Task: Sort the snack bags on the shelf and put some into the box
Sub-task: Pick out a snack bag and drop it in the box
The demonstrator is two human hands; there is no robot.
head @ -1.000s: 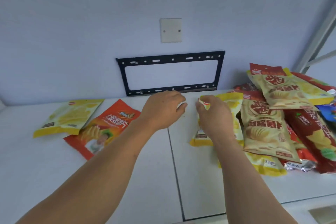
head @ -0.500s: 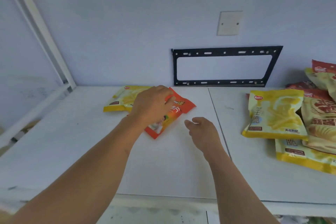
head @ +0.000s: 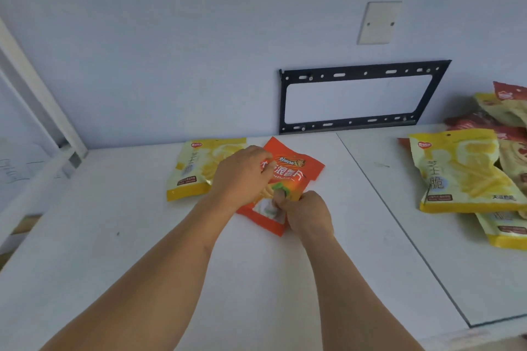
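Note:
An orange snack bag [head: 296, 177] lies on the white shelf [head: 142, 236] near the back wall. My left hand [head: 242, 177] rests on its left upper part with the fingers curled over the edge. My right hand [head: 309, 215] pinches its lower right corner. A yellow snack bag [head: 196, 168] lies flat just left of the orange one, partly behind my left hand. At the right, another yellow bag [head: 464, 171] tops a pile of yellow and red bags [head: 507, 128]. No box is in view.
A black metal bracket [head: 359, 97] is fixed to the wall behind the shelf, below a white wall plate [head: 377, 23]. A white shelf post [head: 37, 94] slants up at the left. A seam [head: 399, 225] splits the shelf boards.
My right hand has moved forward onto the orange bag and pinched its corner. My left hand has settled on the bag's upper left. The camera has come closer.

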